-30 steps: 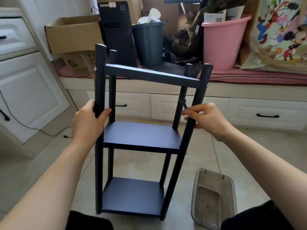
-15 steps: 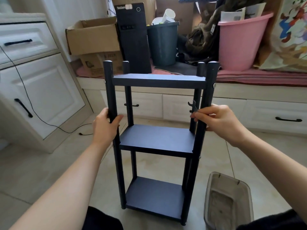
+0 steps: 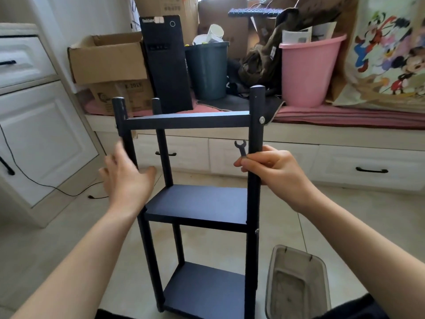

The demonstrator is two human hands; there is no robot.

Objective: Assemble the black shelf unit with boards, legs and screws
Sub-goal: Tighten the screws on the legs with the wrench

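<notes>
The black shelf unit (image 3: 197,201) stands upright on the tiled floor, with three boards between round legs. A silver screw head (image 3: 261,119) shows on the front right leg at the top board. My right hand (image 3: 273,171) grips that front right leg below the top board and also pinches a small black wrench (image 3: 241,148), whose open jaw points up. My left hand (image 3: 125,178) hovers blurred beside the front left leg, fingers spread, holding nothing.
A clear plastic bin (image 3: 296,284) sits on the floor at the lower right of the shelf. Behind, a low bench holds cardboard boxes (image 3: 108,58), a black computer tower (image 3: 165,63), a dark bin (image 3: 208,70) and a pink bucket (image 3: 308,70). White cabinets (image 3: 34,125) stand at the left.
My left hand has let go of the front left leg and opened. The shelf has turned so its right side faces me more. My right hand keeps hold of the leg and wrench.
</notes>
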